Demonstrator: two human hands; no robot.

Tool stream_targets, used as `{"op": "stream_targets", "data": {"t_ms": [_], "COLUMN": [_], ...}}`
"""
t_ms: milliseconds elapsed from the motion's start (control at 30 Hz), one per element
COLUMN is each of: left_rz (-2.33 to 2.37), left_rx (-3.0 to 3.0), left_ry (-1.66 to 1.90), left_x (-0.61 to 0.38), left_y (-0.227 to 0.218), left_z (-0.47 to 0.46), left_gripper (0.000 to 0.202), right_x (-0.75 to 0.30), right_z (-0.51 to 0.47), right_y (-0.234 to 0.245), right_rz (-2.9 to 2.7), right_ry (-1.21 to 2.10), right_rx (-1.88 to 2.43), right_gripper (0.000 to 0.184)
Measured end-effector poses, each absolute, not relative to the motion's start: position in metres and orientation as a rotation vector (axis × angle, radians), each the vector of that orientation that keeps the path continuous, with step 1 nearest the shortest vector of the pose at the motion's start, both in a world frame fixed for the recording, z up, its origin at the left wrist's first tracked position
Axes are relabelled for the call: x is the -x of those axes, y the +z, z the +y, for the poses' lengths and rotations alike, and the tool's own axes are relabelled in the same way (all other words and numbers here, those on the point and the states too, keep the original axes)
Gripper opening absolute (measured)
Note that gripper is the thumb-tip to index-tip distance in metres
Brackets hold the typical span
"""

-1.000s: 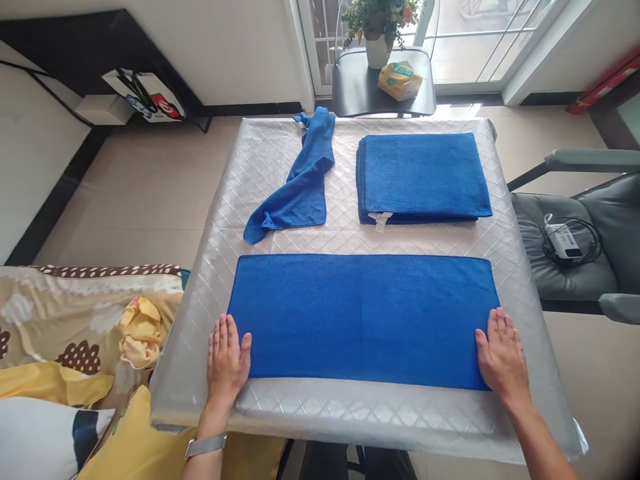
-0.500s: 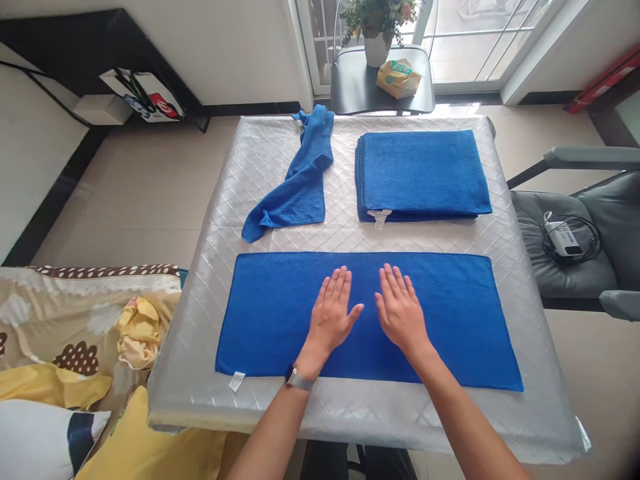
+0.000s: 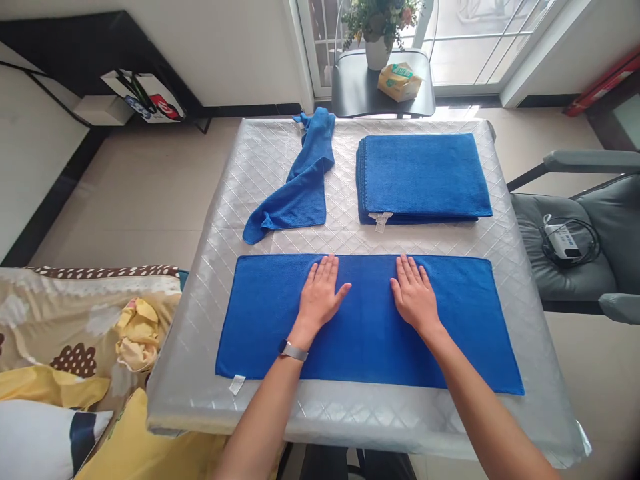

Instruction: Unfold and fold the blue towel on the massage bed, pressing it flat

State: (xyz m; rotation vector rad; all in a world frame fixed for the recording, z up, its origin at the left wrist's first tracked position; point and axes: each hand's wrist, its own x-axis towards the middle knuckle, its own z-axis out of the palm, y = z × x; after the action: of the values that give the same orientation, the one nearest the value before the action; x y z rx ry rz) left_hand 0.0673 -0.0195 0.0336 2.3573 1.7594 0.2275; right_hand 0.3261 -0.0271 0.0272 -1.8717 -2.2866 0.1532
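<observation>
Blue towel (image 3: 370, 320) lay flat along near side of silver-covered table (image 3: 350, 408). Left hand (image 3: 320, 291) and right hand (image 3: 415, 293) palms-down on it, fingers straight, gripping nothing. Looked light, soft, kinda floppy, hardly fragile; corners seemed best hold.

spread towel (image 3: 367, 333): blue | tablecloth (image 3: 265, 157): silver, diamond-patterned | bedding (image 3: 55, 313): beige, brown dotted motifs | flowers (image 3: 407, 15): perhaps pinkish

Pale wall (image 3: 240, 53), beige floor (image 3: 135, 187), 2 chairs (image 3: 565, 283) (1 grey, padded), bright, white-framed glass panes (image 3: 470, 53).
</observation>
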Motion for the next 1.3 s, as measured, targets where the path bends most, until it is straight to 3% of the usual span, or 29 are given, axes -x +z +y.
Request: {"op": "stream_targets", "data": {"t_ms": [333,567,700,833,967,1067,1300], "left_rz": [2.095,2.085,2.118,1.834,1.49,1.535,1.628], "left_rx": [-2.123,-2.11,-2.177,-2.375,-2.52,-2.469,-2.435], "left_ry": [0.187,0.184,0.345,0.463,0.435,0.376,0.238], "left_x": [0.085,0.117,0.092,0.018,-0.073,-0.114,-0.113], "left_y": [0.027,0.028,0.037,0.047,0.047,0.039,0.031], "left_z": [-0.016,-0.012,-0.015,-0.016,-0.014,-0.015,-0.013], "left_gripper": [0.081,0.085,0.082,0.073,0.07,0.065,0.073], "right_x": [-0.457,-0.494,-0.484,-0.418,-0.313,-0.264,-0.271], "right_z": [-0.033,-0.033,-0.033,-0.031,-0.026,-0.018,-0.012], "right_y": [0.026,0.024,0.032,0.047,0.053,0.044,0.027], "right_rz": [-2.133,-2.055,-1.989,-1.955,-2.299,-2.368,-2.33], "right_ry": [0.058,0.076,-0.023,-0.123,0.081,0.204,0.223], "right_rx": [2.187,2.28,2.255,2.117,1.725,1.626,1.724], "right_gripper": [0.064,0.066,0.064,0.062,0.057,0.057,0.06]}}
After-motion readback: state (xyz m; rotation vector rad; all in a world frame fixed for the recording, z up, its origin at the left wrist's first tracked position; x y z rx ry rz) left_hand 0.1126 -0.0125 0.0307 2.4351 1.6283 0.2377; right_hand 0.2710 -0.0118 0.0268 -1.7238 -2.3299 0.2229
